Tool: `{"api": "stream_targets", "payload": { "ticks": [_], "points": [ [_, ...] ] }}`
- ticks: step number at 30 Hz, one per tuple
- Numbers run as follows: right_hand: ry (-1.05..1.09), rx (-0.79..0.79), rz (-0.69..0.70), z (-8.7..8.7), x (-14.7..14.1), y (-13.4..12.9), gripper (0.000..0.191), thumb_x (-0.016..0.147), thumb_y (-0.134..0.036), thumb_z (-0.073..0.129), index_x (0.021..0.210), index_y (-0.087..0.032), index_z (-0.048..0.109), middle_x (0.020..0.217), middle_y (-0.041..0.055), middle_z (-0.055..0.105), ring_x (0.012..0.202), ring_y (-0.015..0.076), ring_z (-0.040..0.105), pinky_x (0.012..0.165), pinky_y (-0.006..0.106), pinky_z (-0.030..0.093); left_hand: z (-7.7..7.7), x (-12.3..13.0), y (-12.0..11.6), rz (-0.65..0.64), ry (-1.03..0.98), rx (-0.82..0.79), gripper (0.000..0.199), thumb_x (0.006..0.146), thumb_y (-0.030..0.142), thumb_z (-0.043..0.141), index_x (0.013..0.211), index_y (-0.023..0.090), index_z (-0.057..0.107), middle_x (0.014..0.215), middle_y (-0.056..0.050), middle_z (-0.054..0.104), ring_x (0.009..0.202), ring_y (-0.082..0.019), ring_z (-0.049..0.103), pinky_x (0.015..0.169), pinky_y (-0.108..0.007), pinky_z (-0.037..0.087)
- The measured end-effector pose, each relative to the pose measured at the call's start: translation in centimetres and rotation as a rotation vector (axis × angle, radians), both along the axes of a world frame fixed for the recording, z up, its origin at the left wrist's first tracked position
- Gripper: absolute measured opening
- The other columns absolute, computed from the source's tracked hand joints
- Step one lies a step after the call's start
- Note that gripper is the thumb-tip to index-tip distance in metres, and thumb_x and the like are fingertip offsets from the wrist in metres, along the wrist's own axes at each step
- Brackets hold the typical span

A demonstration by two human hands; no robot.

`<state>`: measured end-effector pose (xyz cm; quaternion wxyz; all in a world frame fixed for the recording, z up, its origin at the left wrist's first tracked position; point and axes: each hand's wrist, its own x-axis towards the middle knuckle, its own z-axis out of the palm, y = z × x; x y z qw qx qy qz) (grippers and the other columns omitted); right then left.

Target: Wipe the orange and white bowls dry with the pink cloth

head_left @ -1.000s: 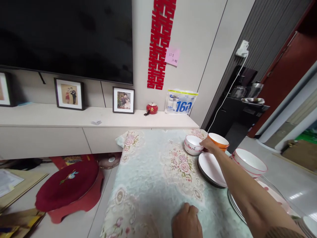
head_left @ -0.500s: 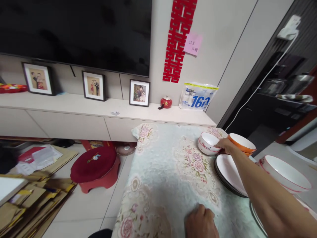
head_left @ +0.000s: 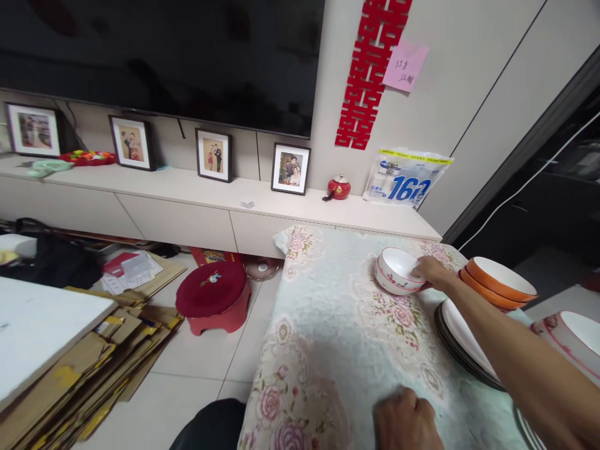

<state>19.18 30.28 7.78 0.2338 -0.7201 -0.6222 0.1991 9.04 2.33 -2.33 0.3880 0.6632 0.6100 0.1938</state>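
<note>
My right hand (head_left: 429,273) grips the right side of a pair of nested small white bowls (head_left: 396,281) with pink rims and a floral pattern. The bowls sit upright at the far part of the table, on or just over the cloth; which one I cannot tell. Closed in a loose fist, my left hand (head_left: 407,420) rests at the near part of the table and appears to hold nothing. To the right of the bowls are a stack of plates (head_left: 462,325), partly behind my right forearm, and stacked orange bowls (head_left: 499,284). A larger white bowl (head_left: 576,337) stands farther right.
A floral tablecloth (head_left: 337,312) covers the table. Behind it runs a low white cabinet (head_left: 300,209) with picture frames, a red jar (head_left: 339,187) and a plastic packet (head_left: 405,181). A red stool (head_left: 213,294) and flattened cardboard (head_left: 117,356) are on the floor at left.
My right hand has moved the small bowls left, away from the plates and orange bowls. My left hand stays on the table. The view has turned, so the surroundings appear farther right.
</note>
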Motion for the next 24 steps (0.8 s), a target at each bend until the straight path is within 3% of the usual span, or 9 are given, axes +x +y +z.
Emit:
{"api": "stream_targets", "payload": {
  "ticks": [5, 9, 12, 17, 21, 24],
  "points": [
    [0.052, -0.182, 0.144, 0.2, -7.3, 0.2, 0.016, 0.056, -0.006, 0.071, 0.071, -0.009, 0.067, 0.049, 0.0024, 0.056, 0.052, 0.0223, 0.062, 0.043, 0.029, 0.052, 0.5, 0.3, 0.0, 0.041, 0.027, -0.043, 0.037, 0.08, 0.013, 0.051, 0.108, 0.024, 0.073, 0.109, -0.012, 0.068, 0.092, -0.028, 0.06, 0.081, -0.041, 0.045],
    [0.057, -0.225, 0.257, 0.3, -13.3, 0.2, 0.023, 0.056, -0.005, 0.071, 0.079, -0.008, 0.069, 0.051, 0.003, 0.057, 0.055, 0.0243, 0.064, 0.044, 0.03, 0.054, 0.5, 0.3, 0.1, 0.016, 0.024, -0.063, 0.035, 0.075, 0.015, 0.057, 0.105, 0.024, 0.073, 0.108, -0.011, 0.068, 0.091, -0.028, 0.06, 0.08, -0.042, 0.046],
    [0.042, -0.244, 0.322, 0.0, -16.2, 0.0, 0.026, 0.057, -0.004, 0.071, 0.082, -0.007, 0.07, 0.055, 0.0049, 0.059, 0.057, 0.0266, 0.066, 0.046, 0.034, 0.056, 0.3, 0.4, 0.2, 0.029, 0.029, -0.036, 0.033, 0.074, 0.016, 0.058, 0.102, 0.024, 0.074, 0.105, -0.011, 0.068, 0.089, -0.029, 0.061, 0.078, -0.041, 0.046],
    [0.03, -0.272, 0.378, -0.6, -17.7, -0.7, 0.026, 0.061, -0.008, 0.075, 0.087, -0.008, 0.07, 0.058, 0.0067, 0.06, 0.062, 0.0289, 0.068, 0.05, 0.037, 0.058, 0.2, 0.0, 0.4, 0.009, 0.051, -0.023, 0.031, 0.072, 0.016, 0.06, 0.099, 0.022, 0.074, 0.103, -0.012, 0.068, 0.087, -0.029, 0.062, 0.076, -0.041, 0.047],
    [0.041, -0.288, 0.39, -0.4, -17.6, -1.5, 0.017, 0.069, -0.013, 0.075, 0.084, -0.007, 0.069, 0.061, 0.0096, 0.064, 0.061, 0.0266, 0.066, 0.051, 0.036, 0.057, 1.5, -1.6, 0.4, -0.094, 0.022, -0.029, 0.035, 0.078, 0.01, 0.051, 0.103, 0.023, 0.072, 0.108, -0.01, 0.069, 0.092, -0.028, 0.064, 0.078, -0.039, 0.047],
    [0.069, -0.287, 0.392, 0.8, -16.4, -2.2, 0.019, 0.081, -0.027, 0.071, 0.09, -0.01, 0.071, 0.074, 0.0103, 0.07, 0.065, 0.0222, 0.067, 0.055, 0.032, 0.056, 2.7, -2.6, 0.4, -0.075, 0.037, -0.028, 0.042, 0.081, 0.003, 0.044, 0.105, 0.023, 0.071, 0.11, -0.008, 0.07, 0.099, -0.026, 0.065, 0.084, -0.037, 0.046]
  ]
}}
